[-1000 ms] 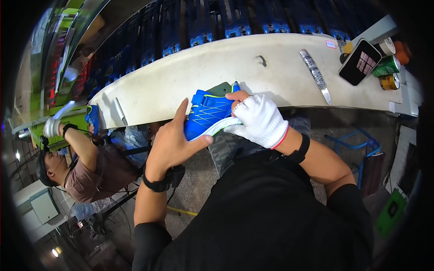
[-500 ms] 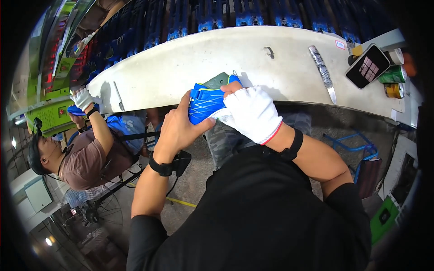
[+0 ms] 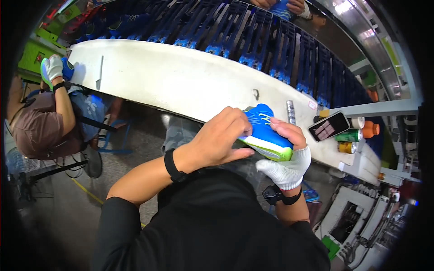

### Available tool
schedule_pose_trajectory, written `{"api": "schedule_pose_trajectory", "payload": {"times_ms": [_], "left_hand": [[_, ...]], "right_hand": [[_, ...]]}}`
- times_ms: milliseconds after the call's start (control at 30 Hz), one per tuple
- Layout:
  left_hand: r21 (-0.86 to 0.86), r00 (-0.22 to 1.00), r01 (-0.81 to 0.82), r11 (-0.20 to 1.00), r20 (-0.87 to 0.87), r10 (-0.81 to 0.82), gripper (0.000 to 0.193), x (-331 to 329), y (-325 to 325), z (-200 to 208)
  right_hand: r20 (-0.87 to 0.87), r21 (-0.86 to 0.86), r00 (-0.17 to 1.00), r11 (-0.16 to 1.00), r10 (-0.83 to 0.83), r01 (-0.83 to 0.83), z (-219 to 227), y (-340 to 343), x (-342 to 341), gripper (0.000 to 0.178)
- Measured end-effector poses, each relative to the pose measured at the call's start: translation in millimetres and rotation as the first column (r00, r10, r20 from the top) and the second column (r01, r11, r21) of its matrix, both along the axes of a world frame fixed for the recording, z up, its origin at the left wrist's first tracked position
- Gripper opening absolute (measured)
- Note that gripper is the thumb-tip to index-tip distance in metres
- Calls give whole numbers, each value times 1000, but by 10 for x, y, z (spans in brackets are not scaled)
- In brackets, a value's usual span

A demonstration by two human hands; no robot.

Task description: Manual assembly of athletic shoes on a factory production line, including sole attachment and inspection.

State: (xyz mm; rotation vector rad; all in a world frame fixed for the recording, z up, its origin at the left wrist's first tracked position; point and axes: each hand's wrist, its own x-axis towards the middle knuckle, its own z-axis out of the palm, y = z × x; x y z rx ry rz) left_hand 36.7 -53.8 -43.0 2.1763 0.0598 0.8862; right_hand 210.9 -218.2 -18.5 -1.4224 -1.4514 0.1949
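Note:
A blue sports shoe (image 3: 270, 133) with pale laces and a white and lime-green sole is held between my hands over the near edge of the bench. My bare left hand (image 3: 217, 137) closes on its left end, fingers at the upper and thumb beside the sole. My right hand (image 3: 289, 158), in a white glove with bare fingertips, grips the right end, fingers over the upper and palm against the sole. A grey-green piece (image 3: 248, 108) shows at the shoe's far-left side, mostly covered. Just beyond the right fingers lies a knife (image 3: 290, 112) with a silver-wrapped handle; its blade is hidden.
The long white bench (image 3: 149, 72) borders a conveyor of dark blue slats (image 3: 226, 27). On its right lie a phone (image 3: 329, 126), a green can (image 3: 350, 135), a yellow can (image 3: 347, 147) and an orange bottle (image 3: 370, 129). At left a co-worker's gloved hand (image 3: 53, 67) holds another shoe.
My view has swung to the right. The shoe has been turned, so its lime-green sole now shows, and my right hand has shifted to its right end.

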Motion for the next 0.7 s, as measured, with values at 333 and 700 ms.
{"api": "schedule_pose_trajectory", "payload": {"times_ms": [333,700], "left_hand": [[-154,998,53,987,50,-45,48,-15,-97,-222],[-189,992,70,979,116,-48,41,-184,-178,-150]], "right_hand": [[-135,-54,991,998,-27,20,-54,26,-69,75],[15,-132,1000,991,-8,10,71,85,-159,79]]}}
